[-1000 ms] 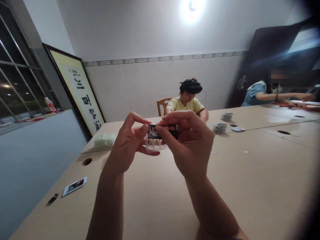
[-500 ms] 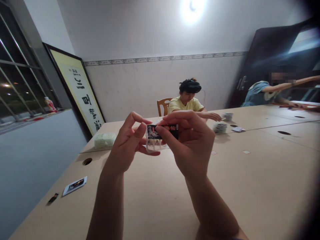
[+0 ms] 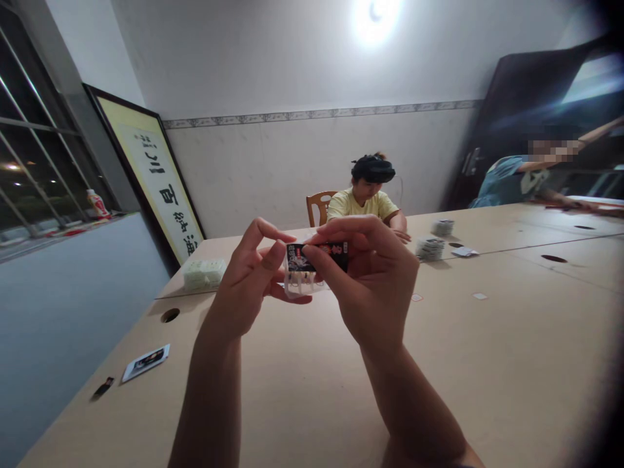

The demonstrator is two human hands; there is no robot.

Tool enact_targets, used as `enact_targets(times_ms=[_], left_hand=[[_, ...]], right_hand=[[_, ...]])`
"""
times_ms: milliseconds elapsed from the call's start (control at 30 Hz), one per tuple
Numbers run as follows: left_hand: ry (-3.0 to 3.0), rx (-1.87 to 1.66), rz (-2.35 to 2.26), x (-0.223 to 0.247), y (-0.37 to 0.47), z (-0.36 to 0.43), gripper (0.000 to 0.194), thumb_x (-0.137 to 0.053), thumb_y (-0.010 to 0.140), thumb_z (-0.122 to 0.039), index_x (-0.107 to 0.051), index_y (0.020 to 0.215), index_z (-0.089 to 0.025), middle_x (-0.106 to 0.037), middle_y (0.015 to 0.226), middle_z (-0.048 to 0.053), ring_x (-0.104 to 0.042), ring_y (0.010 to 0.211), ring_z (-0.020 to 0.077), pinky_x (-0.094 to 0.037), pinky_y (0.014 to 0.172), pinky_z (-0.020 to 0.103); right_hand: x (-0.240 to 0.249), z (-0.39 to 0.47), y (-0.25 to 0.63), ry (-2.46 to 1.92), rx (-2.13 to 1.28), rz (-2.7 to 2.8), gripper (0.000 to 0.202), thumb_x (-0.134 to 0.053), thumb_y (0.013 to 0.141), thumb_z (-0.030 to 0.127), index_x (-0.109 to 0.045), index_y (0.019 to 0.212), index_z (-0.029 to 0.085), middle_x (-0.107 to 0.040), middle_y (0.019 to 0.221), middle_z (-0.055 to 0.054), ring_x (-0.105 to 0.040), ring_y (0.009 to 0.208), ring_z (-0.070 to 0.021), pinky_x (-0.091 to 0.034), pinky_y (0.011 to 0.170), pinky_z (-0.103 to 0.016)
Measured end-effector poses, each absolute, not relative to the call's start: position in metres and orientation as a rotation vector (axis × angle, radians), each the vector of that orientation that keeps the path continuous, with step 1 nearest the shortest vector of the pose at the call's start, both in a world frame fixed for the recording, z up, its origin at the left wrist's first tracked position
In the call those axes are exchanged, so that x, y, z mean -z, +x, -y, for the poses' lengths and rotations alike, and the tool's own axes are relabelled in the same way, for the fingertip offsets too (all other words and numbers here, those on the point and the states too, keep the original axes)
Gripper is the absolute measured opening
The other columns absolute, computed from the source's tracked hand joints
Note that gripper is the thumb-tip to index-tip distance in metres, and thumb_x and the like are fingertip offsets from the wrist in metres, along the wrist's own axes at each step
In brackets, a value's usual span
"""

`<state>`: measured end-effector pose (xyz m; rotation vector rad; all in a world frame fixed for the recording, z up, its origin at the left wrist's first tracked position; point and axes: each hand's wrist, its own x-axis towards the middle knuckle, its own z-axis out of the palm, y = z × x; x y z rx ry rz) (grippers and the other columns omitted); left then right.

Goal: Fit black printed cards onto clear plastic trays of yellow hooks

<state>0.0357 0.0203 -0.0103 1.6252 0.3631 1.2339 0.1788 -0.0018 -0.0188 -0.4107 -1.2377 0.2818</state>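
Between my two hands, raised above the table, is a small clear plastic box [image 3: 303,283] with compartments and pale pieces inside. A black printed label [image 3: 296,256] with white and red marks lies across its upper part. My left hand [image 3: 253,276] grips the box's left end, its fingers around the edge and underneath. My right hand [image 3: 373,276] pinches the right side, the thumb pressing on the label and the fingers behind. The label's right part is partly covered by that thumb.
On the wooden table [image 3: 302,390] stand a stack of clear boxes [image 3: 203,274] at left and stacked packets [image 3: 429,248] at right. A white printed packet [image 3: 146,363] and a dark strip [image 3: 103,388] lie near left. A co-worker [image 3: 365,201] sits opposite; another person [image 3: 507,179] is far right.
My hands and the box stay practically in place. The co-worker opposite has drawn an arm back from the stacked packets. The far-right person's raised arm has shifted upward.
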Motion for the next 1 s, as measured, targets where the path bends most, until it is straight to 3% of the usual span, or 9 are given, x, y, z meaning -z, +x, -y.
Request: enact_targets(times_ms=[1000], left_hand=[[1.661, -1.214, -0.425, 0.0114, 0.0313, -0.0220, 0.029, -0.073, 0.092, -0.044, -0.052, 0.100, -0.026, -0.076, 0.084, -0.003, -0.077, 0.072, 0.0176, -0.068, 0.060, 0.030]], right_hand=[[0.0204, 0.0012, 0.1748, -0.456, -0.227, 1.237, 0.019, -0.074, 0.077, 0.008, -0.067, 0.087, 0.024, -0.071, 0.077, 0.004, -0.070, 0.069, -0.0121, -0.059, 0.059, -0.024]])
